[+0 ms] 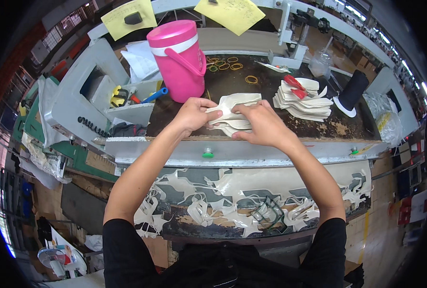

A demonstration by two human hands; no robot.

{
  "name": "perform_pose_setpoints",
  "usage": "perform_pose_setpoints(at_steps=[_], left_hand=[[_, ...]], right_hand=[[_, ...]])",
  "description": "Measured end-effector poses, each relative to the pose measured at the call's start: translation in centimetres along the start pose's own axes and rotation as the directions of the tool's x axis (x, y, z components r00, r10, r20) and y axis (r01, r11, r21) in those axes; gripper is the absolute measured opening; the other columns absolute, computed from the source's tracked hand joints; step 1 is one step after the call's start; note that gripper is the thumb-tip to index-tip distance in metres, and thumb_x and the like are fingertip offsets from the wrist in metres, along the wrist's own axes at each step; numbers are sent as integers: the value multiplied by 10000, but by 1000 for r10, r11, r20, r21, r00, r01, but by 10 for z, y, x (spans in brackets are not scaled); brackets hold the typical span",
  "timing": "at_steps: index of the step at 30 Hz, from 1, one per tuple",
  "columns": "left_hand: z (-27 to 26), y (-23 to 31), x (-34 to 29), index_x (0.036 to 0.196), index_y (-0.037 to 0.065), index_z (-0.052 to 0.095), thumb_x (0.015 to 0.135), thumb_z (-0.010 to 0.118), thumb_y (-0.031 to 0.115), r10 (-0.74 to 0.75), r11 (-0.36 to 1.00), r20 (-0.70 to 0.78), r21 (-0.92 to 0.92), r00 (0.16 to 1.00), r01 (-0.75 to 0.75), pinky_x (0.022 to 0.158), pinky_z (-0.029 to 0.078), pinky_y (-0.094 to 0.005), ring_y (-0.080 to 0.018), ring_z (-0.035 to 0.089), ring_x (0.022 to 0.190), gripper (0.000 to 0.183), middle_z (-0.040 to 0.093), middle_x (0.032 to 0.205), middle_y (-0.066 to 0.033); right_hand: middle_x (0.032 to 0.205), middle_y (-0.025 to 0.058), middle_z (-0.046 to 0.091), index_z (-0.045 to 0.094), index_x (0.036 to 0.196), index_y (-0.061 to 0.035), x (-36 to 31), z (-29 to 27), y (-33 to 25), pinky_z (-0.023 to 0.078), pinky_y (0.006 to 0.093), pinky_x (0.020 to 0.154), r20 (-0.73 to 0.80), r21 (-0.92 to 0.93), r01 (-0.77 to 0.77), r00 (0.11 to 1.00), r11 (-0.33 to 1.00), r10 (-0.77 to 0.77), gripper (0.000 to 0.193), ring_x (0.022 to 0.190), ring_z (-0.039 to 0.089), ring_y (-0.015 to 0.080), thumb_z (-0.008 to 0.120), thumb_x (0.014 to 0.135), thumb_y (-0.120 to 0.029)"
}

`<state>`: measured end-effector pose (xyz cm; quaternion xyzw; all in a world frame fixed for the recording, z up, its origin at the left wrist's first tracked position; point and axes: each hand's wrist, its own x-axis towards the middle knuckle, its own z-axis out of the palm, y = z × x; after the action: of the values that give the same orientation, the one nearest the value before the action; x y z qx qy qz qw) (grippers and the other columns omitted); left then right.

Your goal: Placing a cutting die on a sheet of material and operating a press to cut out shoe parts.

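Note:
A small stack of cream cut sheet pieces (237,100) lies at the front edge of the dark worktop, between my two hands. My left hand (194,116) grips the stack's left side, thumb on top. From the right, my right hand (264,126) closes on the same pieces, its fingers over the top and its thumb at the near edge. My palms hide part of the stack. A taller pile of similar cream pieces (302,103) sits to the right, with a red-handled tool (296,86) lying on it.
A pink jug (177,62) stands behind my left hand. Several rubber bands (236,66) lie farther back. At the right is a black thread cone (353,91). Below the machine's front ledge, cream offcuts (201,211) and a green cutting die (269,214) rest on the lower bed.

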<state>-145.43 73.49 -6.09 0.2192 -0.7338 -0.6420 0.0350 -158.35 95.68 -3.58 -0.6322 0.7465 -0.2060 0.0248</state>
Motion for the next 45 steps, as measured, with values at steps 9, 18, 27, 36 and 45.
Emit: perform_pose_setpoints(at_steps=[9,18,27,36,45], left_hand=[[-2,1,0,1189,-81,727,966,839,155,-51,999,-18,-6,999,51,680,639,-271,-164,775,830,344,783,980,-124],[0,2,0,1181,-78,730,963,837,172,-66,997,-39,-38,997,64,680,637,-251,-174,792,839,348,786,957,-118],[3,-2,-7,1093,-62,771,897,883,182,187,952,-134,271,973,-146,610,522,-268,-108,691,675,333,764,807,-71],[0,17,-20,1335,-23,696,756,942,263,430,702,-2,630,903,-333,933,594,-403,-343,761,1023,690,758,1124,-223],[0,31,-27,1309,-10,710,814,892,142,363,602,230,682,903,-416,987,576,-431,-399,731,1115,549,757,1189,-253]], right_hand=[[1006,221,784,761,1175,-15,13,-18,10,501,473,1016,118,6,-73,990,997,72,540,1021,744,378,913,790,-361],[946,131,782,737,1177,7,41,-38,25,585,408,785,427,439,-410,878,799,216,481,814,727,231,766,1006,-441],[1063,251,775,745,1186,-8,9,-30,8,574,472,926,305,-39,-111,945,993,118,522,1029,743,424,905,829,-352],[1014,254,769,775,1147,-19,-13,-19,-2,594,465,901,-24,50,-69,997,996,70,513,961,742,444,947,738,-276],[1052,165,790,794,1047,-80,-24,3,-16,619,460,804,-71,-364,102,988,926,-137,202,957,772,347,668,891,-101]])
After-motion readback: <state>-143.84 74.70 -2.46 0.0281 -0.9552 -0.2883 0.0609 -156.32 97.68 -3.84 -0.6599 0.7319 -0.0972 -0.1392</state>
